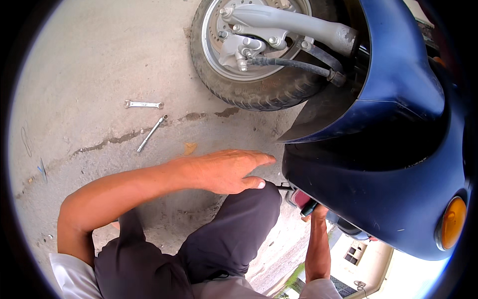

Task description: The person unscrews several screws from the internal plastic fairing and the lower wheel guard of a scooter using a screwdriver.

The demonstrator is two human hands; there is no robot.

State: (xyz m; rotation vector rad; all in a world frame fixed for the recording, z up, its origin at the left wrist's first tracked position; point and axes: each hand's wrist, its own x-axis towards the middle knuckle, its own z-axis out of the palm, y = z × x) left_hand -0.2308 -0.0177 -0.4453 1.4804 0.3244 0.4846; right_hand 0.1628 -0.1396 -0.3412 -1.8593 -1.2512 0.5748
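My left hand (230, 171) hovers over the ground and my raised knee, holding nothing. Its fingers are stretched forward, with the thumb apart from them, and the fingertips come close to the dark edge of a scooter's blue front panel (338, 184). Behind that panel's lower edge is my right hand (319, 212), partly hidden. Its fingers look curled at a dark, rounded cylindrical piece (309, 207), whose kind I cannot make out. A dull red part (299, 198) sits beside that piece, and a thin black lever-like part (285, 187) sticks out near my knee.
The scooter's front wheel (239, 92) with its grey fork arm (294, 22) fills the upper middle. An open-end wrench (144, 104) and a socket wrench (152, 134) lie on the concrete. A dry leaf (190, 148) is nearby. An orange indicator (453, 223) sits at far right.
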